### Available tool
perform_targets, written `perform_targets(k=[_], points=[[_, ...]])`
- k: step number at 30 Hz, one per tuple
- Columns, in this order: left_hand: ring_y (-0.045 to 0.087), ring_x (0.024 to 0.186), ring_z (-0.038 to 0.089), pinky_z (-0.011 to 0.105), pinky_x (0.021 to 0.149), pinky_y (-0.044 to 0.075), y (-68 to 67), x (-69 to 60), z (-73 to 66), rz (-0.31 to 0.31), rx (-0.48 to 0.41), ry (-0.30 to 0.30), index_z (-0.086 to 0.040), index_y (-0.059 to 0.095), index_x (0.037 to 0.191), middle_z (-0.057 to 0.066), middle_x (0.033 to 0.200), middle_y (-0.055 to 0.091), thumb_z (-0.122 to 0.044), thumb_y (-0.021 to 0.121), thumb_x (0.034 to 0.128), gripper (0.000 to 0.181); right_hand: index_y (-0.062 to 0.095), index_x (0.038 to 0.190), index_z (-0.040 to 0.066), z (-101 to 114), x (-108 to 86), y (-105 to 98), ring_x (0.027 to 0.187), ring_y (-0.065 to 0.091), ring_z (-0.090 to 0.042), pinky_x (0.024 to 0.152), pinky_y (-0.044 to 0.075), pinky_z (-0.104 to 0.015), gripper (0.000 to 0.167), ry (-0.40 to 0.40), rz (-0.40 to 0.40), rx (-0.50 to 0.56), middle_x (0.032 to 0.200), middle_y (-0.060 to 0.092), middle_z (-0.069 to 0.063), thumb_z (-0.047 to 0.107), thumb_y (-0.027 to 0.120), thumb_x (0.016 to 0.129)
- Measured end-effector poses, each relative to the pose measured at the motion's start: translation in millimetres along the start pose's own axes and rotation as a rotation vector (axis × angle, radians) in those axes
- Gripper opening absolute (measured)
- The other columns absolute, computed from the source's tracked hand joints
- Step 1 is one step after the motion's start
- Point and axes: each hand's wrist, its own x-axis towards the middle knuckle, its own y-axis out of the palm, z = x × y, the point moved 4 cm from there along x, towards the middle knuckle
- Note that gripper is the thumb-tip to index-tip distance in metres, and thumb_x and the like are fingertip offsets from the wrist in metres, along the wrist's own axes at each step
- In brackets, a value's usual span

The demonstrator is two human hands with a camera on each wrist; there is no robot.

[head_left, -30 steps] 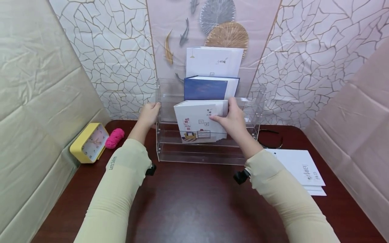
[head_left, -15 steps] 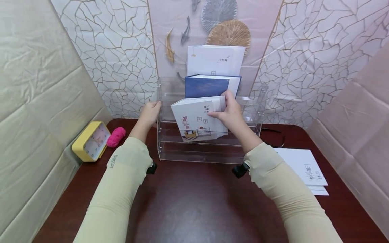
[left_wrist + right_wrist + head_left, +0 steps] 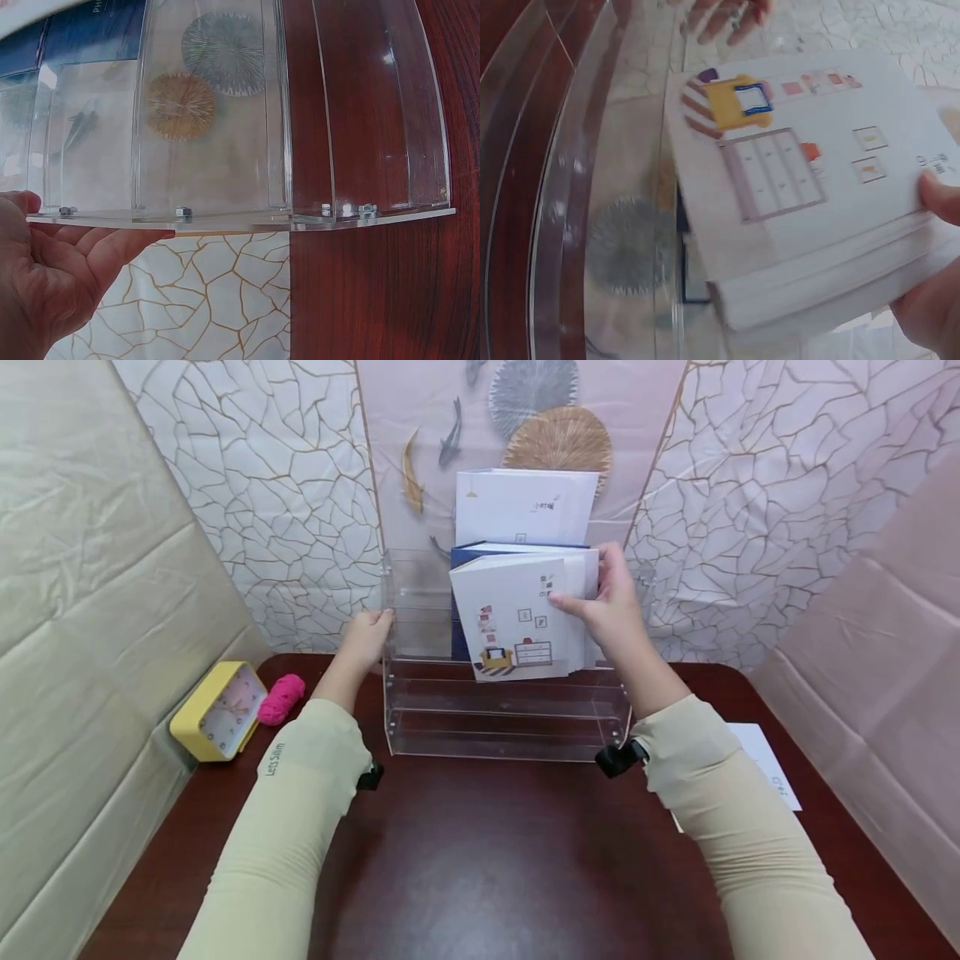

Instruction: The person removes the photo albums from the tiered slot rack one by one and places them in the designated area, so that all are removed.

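My right hand grips the right edge of a white book with a drawn room on its cover, thumb in front and fingers behind. In the right wrist view, the book hangs tilted over the clear shelves, its pages slightly fanned. At the left side of a clear acrylic rack, my left hand pinches the side panel; the left wrist view shows the thumb above that panel and fingers below. Behind the held book stand a blue book and, higher up, another white book.
On the left of the dark red table are a yellow clock and a bundle of pink yarn. A white book lies at the right, partly hidden by my right sleeve. A patterned cloth hangs behind the rack.
My right hand has lifted the white book up and to the right, off the lower shelf, so it now covers much of the blue book. The left hand stays on the rack.
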Motion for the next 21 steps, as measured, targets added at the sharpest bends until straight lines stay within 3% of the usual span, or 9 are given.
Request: perform_targets(k=[3, 6, 12, 16, 21], points=[[0.058, 0.084, 0.036, 0.041, 0.071, 0.057, -1.1, -1.3, 0.1, 0.005, -0.007, -0.023, 0.005, 0.056, 0.096, 0.027, 0.097, 0.055, -0.029, 0.032, 0.1016, 0.042, 0.043, 0.106, 0.012, 9, -2.0, -11, 0.089, 0.062, -0.026, 0.071, 0.058, -0.031, 0.048, -0.006, -0.026, 0.062, 0.102, 0.061, -0.014, -0.014, 0.07, 0.074], [0.059, 0.083, 0.037, 0.04, 0.067, 0.058, -1.1, -1.9, 0.0, 0.009, -0.011, -0.035, 0.006, 0.056, 0.1, 0.024, 0.094, 0.055, -0.031, 0.032, 0.1014, 0.044, 0.044, 0.109, 0.013, 22, -8.6, -25, 0.09, 0.061, -0.026, 0.072, 0.058, -0.031, 0.049, -0.02, -0.051, 0.095, 0.103, 0.06, -0.014, -0.012, 0.069, 0.076], [0.06, 0.081, 0.034, 0.037, 0.064, 0.059, -0.6, -3.2, -0.1, 0.022, -0.008, -0.039, 0.005, 0.056, 0.097, 0.023, 0.092, 0.056, -0.032, 0.033, 0.1009, 0.044, 0.043, 0.113, 0.009, 45, -42.0, -65, 0.085, 0.063, -0.026, 0.067, 0.059, -0.031, 0.049, -0.029, -0.084, 0.229, 0.101, 0.061, -0.016, -0.015, 0.065, 0.077], [0.06, 0.083, 0.036, 0.04, 0.062, 0.059, -1.4, -4.5, 0.7, 0.037, -0.02, -0.051, 0.006, 0.054, 0.097, 0.026, 0.096, 0.054, -0.032, 0.032, 0.1009, 0.045, 0.041, 0.116, 0.009, 41, -77.5, -91, 0.077, 0.065, -0.021, 0.06, 0.059, -0.029, 0.05, 0.063, -0.072, 0.267, 0.096, 0.064, -0.012, -0.018, 0.061, 0.079], [0.059, 0.088, 0.038, 0.039, 0.063, 0.059, -0.4, -4.5, -1.7, 0.042, -0.012, -0.046, 0.007, 0.054, 0.103, 0.028, 0.105, 0.053, -0.033, 0.031, 0.1008, 0.046, 0.04, 0.118, 0.012, 12, -129.3, -116, 0.07, 0.066, -0.019, 0.056, 0.059, -0.032, 0.051, 0.241, -0.014, 0.21, 0.093, 0.064, -0.008, -0.017, 0.06, 0.081]])
